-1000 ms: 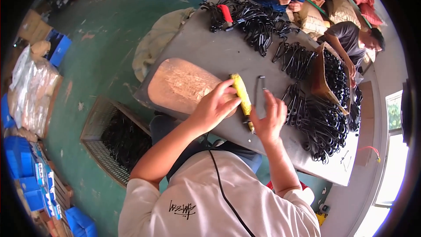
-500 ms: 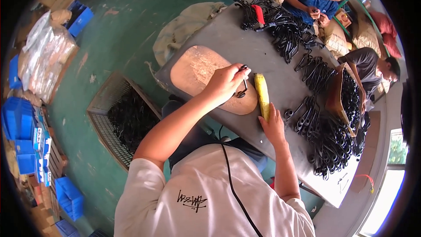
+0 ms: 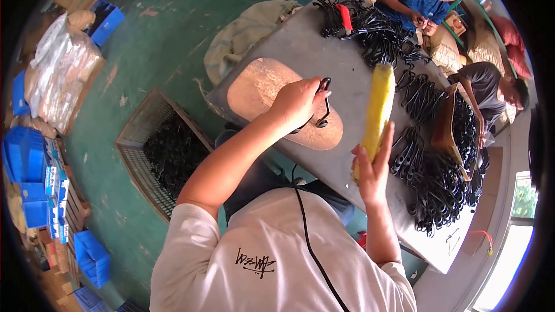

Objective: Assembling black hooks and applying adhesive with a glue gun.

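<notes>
My left hand [image 3: 296, 105] is closed around a black bent metal piece with rounded ends [image 3: 322, 117], above the wooden board [image 3: 248, 89] on the table. Its fingers hide part of the piece. To the right, my right hand [image 3: 374, 167] grips the lower end of a thick yellow rod [image 3: 380, 95], whose surface looks worn. The rod is held up off the tabletop, its upper end pointing away from me.
Piles of black bent metal pieces [image 3: 433, 196] cover the table's right side, beside an open cardboard box [image 3: 442, 133] of similar parts. A red-handled tool [image 3: 346, 17] lies on the far pile. A crate [image 3: 141, 159] stands on the floor at left. Two people sit across the table.
My right hand has lifted the yellow rod from the tabletop and moved it slightly right. My left hand stays over the board, still holding the black piece.
</notes>
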